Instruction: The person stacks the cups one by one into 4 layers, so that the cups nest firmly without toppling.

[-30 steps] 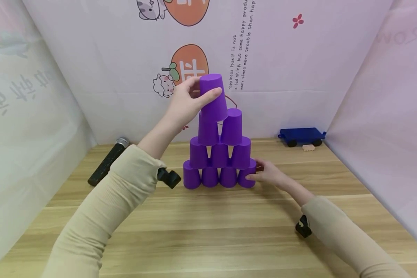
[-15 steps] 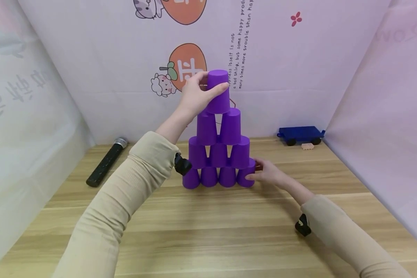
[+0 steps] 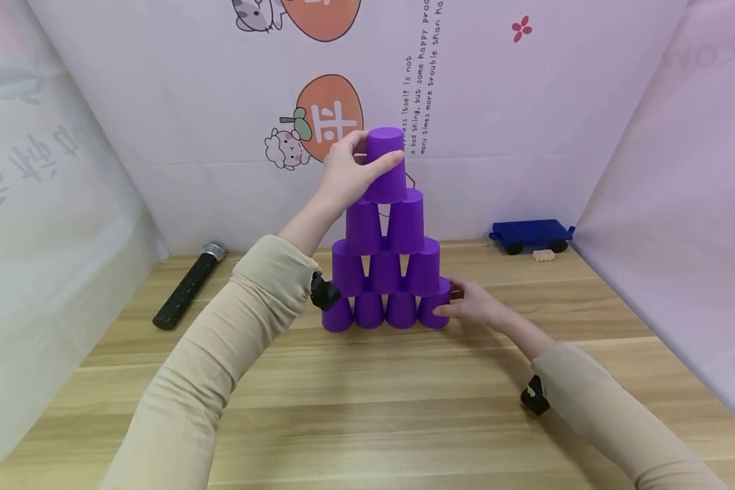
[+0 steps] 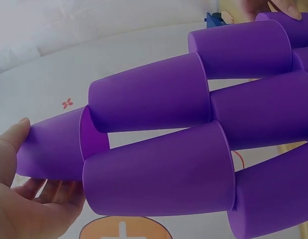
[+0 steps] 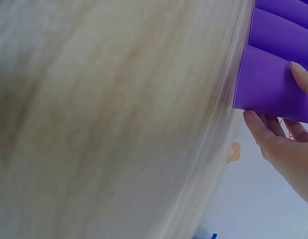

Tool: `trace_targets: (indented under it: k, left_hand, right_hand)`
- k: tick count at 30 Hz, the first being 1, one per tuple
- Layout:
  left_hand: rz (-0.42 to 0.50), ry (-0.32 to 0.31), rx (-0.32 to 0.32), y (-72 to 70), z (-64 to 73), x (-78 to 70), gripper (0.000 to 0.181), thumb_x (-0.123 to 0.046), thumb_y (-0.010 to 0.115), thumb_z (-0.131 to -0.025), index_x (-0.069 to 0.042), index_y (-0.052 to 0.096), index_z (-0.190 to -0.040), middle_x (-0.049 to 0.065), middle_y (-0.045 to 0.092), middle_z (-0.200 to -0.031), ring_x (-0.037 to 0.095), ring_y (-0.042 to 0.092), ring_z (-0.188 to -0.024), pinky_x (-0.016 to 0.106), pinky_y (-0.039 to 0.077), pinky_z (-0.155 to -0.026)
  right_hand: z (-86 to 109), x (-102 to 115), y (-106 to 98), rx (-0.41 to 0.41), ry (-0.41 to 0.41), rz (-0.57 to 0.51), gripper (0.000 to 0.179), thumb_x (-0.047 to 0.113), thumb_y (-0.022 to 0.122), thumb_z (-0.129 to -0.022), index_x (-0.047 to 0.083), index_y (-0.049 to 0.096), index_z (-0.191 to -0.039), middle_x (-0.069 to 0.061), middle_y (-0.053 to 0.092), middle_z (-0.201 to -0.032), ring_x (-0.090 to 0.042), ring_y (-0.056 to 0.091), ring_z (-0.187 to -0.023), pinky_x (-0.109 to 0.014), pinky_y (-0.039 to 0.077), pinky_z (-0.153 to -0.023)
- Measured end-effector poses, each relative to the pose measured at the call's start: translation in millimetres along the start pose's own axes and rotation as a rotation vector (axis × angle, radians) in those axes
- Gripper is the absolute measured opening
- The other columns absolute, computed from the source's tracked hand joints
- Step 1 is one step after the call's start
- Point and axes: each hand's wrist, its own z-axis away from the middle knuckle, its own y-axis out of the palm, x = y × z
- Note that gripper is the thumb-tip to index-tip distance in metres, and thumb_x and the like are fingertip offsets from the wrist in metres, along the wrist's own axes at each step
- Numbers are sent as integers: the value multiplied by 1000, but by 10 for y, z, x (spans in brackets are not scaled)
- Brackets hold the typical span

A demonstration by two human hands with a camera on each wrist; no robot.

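Upside-down purple cups form a pyramid on the table. My left hand (image 3: 346, 170) grips the top cup (image 3: 387, 178), thumb across its front and fingers behind; in the left wrist view this cup (image 4: 54, 144) meets the ends of the two cups below it. Those two are a left cup (image 3: 364, 229) and a right cup (image 3: 406, 223). Down at the base, my right hand (image 3: 474, 303) holds the rightmost bottom cup (image 3: 431, 309). The right wrist view shows the thumb on one side of that cup (image 5: 268, 84) and the fingers on the other.
A black microphone (image 3: 186, 289) with a silver head lies at the table's left. A blue toy wagon (image 3: 531, 235) stands at the back right, with a small pale block (image 3: 544, 256) before it. Printed white sheets (image 3: 220, 122) enclose the wooden table (image 3: 367, 408).
My left hand has carried the top cup rightward and back, over the gap between the two upper cups, then slightly down onto them. The right hand has kept its hold on the bottom cup.
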Motion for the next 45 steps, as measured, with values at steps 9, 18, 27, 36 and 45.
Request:
trace_targets:
  k: [9, 18, 27, 36, 45]
  left_hand:
    - [-5, -10, 6, -9, 6, 10, 57, -39, 71, -82, -13, 51, -130, 3, 62, -122, 16, 62, -107, 29, 54, -89]
    - [24, -47, 20, -18, 26, 47, 67, -42, 71, -81, -17, 44, -137, 4, 57, -129, 16, 58, -114, 31, 51, -94]
    - [125, -2, -49, -209, 193, 167, 54, -44, 54, -93, -14, 43, -137, 6, 54, -133, 17, 52, -120, 32, 46, -101]
    - [241, -37, -49, -351, 622, 518, 47, -36, 33, -102, -6, 44, -136, 16, 53, -133, 27, 52, -123, 43, 45, -104]
    - [260, -144, -64, -347, 1010, 1069, 44, -32, 33, -103, -2, 46, -132, 20, 52, -133, 33, 51, -123, 48, 44, -104]
  right_hand:
    - [-2, 5, 15, -3, 7, -5, 64, 19, 70, -85, -5, 40, -135, -27, 54, -125, -39, 53, -115, -47, 48, -97]
    - [-15, -28, 29, -10, -4, -2, 63, 21, 71, -85, -5, 42, -135, -26, 55, -125, -38, 54, -115, -47, 48, -97]
    - [-4, -25, 37, -4, 10, -11, 65, 22, 70, -85, -5, 40, -135, -27, 54, -126, -39, 53, -116, -47, 48, -98]
    - [-22, -32, 24, -2, 1, -17, 63, 20, 70, -85, -4, 41, -135, -26, 55, -126, -38, 54, -115, -47, 48, -97]
    - [-33, -80, 50, -15, 1, -23, 62, 20, 72, -83, -4, 43, -133, -26, 55, -125, -39, 54, -115, -48, 48, -98]
